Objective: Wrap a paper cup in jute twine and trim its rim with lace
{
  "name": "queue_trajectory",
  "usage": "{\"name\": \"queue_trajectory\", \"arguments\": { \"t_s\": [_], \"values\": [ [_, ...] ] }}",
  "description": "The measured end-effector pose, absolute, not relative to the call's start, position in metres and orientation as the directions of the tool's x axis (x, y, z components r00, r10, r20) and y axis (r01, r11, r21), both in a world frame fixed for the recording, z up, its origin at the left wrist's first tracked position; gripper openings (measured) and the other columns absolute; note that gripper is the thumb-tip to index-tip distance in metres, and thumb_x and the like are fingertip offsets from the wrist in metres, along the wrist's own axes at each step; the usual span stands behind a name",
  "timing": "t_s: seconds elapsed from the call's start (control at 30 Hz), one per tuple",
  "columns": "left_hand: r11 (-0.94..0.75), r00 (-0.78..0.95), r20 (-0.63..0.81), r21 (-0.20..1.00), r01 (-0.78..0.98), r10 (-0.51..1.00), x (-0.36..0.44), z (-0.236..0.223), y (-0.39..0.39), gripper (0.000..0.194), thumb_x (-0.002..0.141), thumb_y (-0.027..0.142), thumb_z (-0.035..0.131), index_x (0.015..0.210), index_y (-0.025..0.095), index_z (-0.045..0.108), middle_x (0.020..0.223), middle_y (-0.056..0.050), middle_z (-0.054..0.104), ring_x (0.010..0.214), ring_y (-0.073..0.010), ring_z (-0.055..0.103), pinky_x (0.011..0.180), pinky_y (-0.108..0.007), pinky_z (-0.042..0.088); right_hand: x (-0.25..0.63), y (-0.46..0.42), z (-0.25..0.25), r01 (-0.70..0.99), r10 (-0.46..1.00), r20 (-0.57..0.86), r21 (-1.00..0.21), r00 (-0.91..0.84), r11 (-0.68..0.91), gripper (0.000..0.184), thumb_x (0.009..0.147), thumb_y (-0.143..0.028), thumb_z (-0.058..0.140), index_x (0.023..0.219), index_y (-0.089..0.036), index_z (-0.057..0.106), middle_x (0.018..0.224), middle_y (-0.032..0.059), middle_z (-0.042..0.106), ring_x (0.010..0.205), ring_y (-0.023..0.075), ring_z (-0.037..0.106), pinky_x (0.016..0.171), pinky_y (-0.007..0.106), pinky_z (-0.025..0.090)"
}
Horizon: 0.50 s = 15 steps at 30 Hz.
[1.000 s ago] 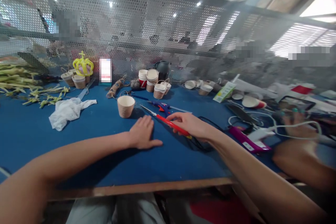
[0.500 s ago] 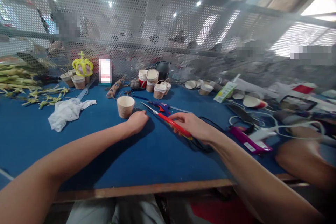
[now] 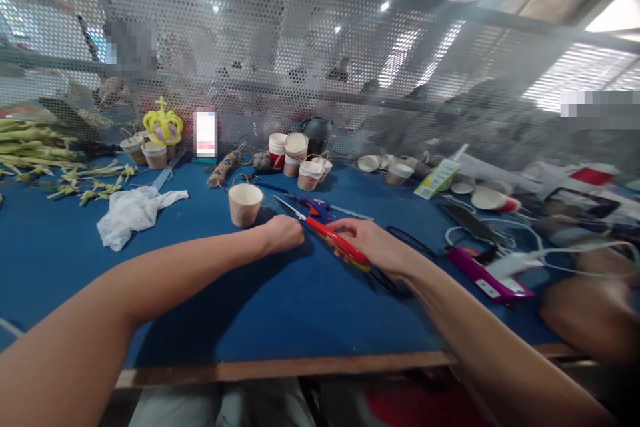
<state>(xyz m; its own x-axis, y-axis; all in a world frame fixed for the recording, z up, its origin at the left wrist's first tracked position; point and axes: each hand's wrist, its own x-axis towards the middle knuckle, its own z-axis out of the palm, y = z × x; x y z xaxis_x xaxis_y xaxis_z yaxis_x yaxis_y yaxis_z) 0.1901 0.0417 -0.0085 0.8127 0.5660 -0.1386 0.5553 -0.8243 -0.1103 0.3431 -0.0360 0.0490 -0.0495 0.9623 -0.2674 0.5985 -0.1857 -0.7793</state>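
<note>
- One pair of red-handled scissors (image 3: 345, 243)
- Two hands of the wearer: left hand (image 3: 286, 232), right hand (image 3: 367, 238)
- One lone wrapped cup (image 3: 245, 207) near the left hand
- One yellow crown (image 3: 163, 128)
- At least three cups by the crown (image 3: 154, 156)
- Two cup stacks (image 3: 291, 166) at centre, cups within uncountable
- Two handled cups (image 3: 309, 176) before them
- One blue glue gun (image 3: 315, 207)
- One purple power strip (image 3: 475, 271)
- One crumpled white sheet (image 3: 126, 213)
- One upright lit screen (image 3: 205, 133)
- One grey ball (image 3: 261, 161)

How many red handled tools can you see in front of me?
1. The red-handled tool is in your right hand, its metal blades pointing away and to the left, near your left hand. Others could be hidden on the crowded right side.
</note>
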Motion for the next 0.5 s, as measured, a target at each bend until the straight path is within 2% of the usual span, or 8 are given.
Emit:
{"name": "queue_trajectory", "arguments": {
  "t_s": [0.17, 0.23, 0.33, 0.4, 0.43, 0.47, 0.5],
  "values": [
    [-0.765, 0.766, -0.028, -0.092, 0.638, 0.642, 0.178, -0.008, 0.024, 0.028, 0.088, 0.027, 0.049, 0.112, 0.012, 0.051, 0.11, -0.01, 0.057, 0.094, -0.0206, 0.058, 0.077, -0.039, 0.05, 0.339, -0.037, 0.049, 0.664, 0.963, -0.268, -0.724, -0.02, -0.187, 0.019, 0.082, -0.023, 0.048, 0.096, -0.012, 0.053, 0.065, 0.0027, 0.059, 0.052, 0.0095, 0.054, 0.048, 0.019, 0.042],
    [-0.765, 0.767, 0.012, -0.061, 0.642, 0.642, 0.173, -0.007, 0.003, 0.025, 0.089, 0.018, 0.038, 0.106, 0.005, 0.052, 0.1, -0.016, 0.061, 0.091, -0.0247, 0.061, 0.07, -0.038, 0.052, 0.339, -0.035, 0.046, 0.697, 0.966, -0.259, -0.696, -0.02, -0.172, 0.023, 0.082, -0.025, 0.048, 0.099, -0.011, 0.053, 0.064, 0.0026, 0.06, 0.051, 0.01, 0.054, 0.046, 0.019, 0.041],
    [-0.802, 0.802, -0.004, 0.006, 0.598, 0.598, 0.176, -0.002, -0.041, 0.029, 0.085, 0.029, 0.043, 0.101, 0.007, 0.053, 0.085, -0.014, 0.066, 0.073, -0.0246, 0.066, 0.056, -0.035, 0.052, 0.338, -0.031, 0.041, 0.755, 0.969, -0.245, -0.642, -0.041, -0.13, 0.028, 0.082, -0.027, 0.047, 0.103, -0.009, 0.054, 0.065, 0.0033, 0.061, 0.052, 0.0114, 0.055, 0.046, 0.02, 0.04],
    [-0.862, 0.865, -0.074, 0.071, 0.501, 0.497, 0.188, 0.0, -0.071, 0.032, 0.083, 0.038, 0.044, 0.096, 0.012, 0.057, 0.075, -0.008, 0.068, 0.062, -0.0203, 0.066, 0.048, -0.029, 0.05, 0.336, -0.028, 0.037, 0.8, 0.971, -0.229, -0.593, -0.067, -0.085, 0.029, 0.081, -0.027, 0.048, 0.102, -0.009, 0.056, 0.068, 0.0046, 0.063, 0.055, 0.0124, 0.056, 0.048, 0.021, 0.041],
    [-0.909, 0.916, -0.135, 0.136, 0.395, 0.378, 0.196, -0.001, -0.084, 0.03, 0.083, 0.036, 0.043, 0.093, 0.012, 0.059, 0.078, -0.007, 0.07, 0.064, -0.0191, 0.066, 0.047, -0.027, 0.049, 0.334, -0.026, 0.036, 0.825, 0.974, -0.215, -0.562, -0.078, -0.058, 0.029, 0.081, -0.027, 0.049, 0.102, -0.009, 0.058, 0.07, 0.0054, 0.064, 0.058, 0.0131, 0.057, 0.05, 0.021, 0.041],
    [-0.961, 0.972, -0.18, 0.206, 0.187, 0.151, 0.204, -0.001, -0.095, 0.024, 0.083, 0.029, 0.043, 0.089, 0.016, 0.062, 0.086, -0.004, 0.071, 0.071, -0.0156, 0.067, 0.047, -0.023, 0.049, 0.331, -0.025, 0.034, 0.85, 0.977, -0.195, -0.527, -0.087, -0.029, 0.029, 0.08, -0.028, 0.051, 0.101, -0.01, 0.059, 0.072, 0.0063, 0.065, 0.06, 0.0141, 0.058, 0.052, 0.022, 0.042],
    [-0.974, 0.997, -0.08, 0.225, 0.003, -0.015, 0.211, -0.003, -0.103, 0.02, 0.083, 0.026, 0.045, 0.091, 0.021, 0.063, 0.096, 0.001, 0.07, 0.081, -0.0111, 0.066, 0.052, -0.018, 0.048, 0.328, -0.025, 0.032, 0.873, 0.981, -0.171, -0.487, -0.093, -0.002, 0.029, 0.079, -0.028, 0.052, 0.101, -0.01, 0.059, 0.074, 0.007, 0.066, 0.063, 0.0151, 0.059, 0.055, 0.022, 0.042]
  ]
}}
